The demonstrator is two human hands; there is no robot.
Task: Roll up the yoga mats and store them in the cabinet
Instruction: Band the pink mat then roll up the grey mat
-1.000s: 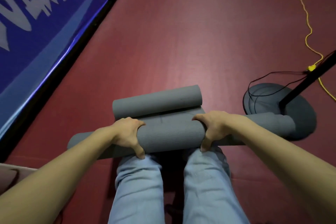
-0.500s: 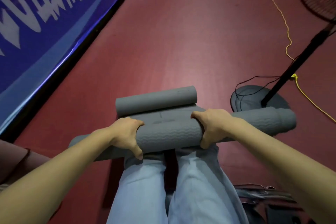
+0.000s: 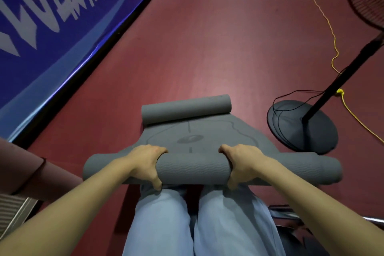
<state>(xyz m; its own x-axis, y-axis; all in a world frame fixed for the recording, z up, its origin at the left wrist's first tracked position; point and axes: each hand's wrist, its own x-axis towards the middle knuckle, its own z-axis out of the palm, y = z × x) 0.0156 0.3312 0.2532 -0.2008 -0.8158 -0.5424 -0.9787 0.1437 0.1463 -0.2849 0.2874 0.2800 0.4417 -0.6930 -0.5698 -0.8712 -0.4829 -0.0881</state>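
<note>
Between the near roll and the far roll, more flat mat now shows than half a second ago: the printed emblem and guide lines are uncovered, and the near roll sits closer to the knees.

Going left to right, the blue banner (image 3: 52,27) runs along the floor's edge. The left hand (image 3: 145,164) wraps over the near roll (image 3: 193,170) of the grey yoga mat (image 3: 199,135), fingers curled over its top and thumb underneath, clamped on it. The right hand (image 3: 242,164) grips the same roll likewise, further along. The mat's far end is curled into a second, smaller roll (image 3: 186,108) on the red floor (image 3: 207,48). To the right stands a fan base (image 3: 311,129) with a black cord looped on it, just beside the roll's right end.

The mat looks soft, light and springy, with a ribbed outer face that should give good friction. It will likely loosen if released, so holding either side of the middle, as here, seems sound. Whether the roll's ends are even I cannot quite tell, given lens distortion.
</note>
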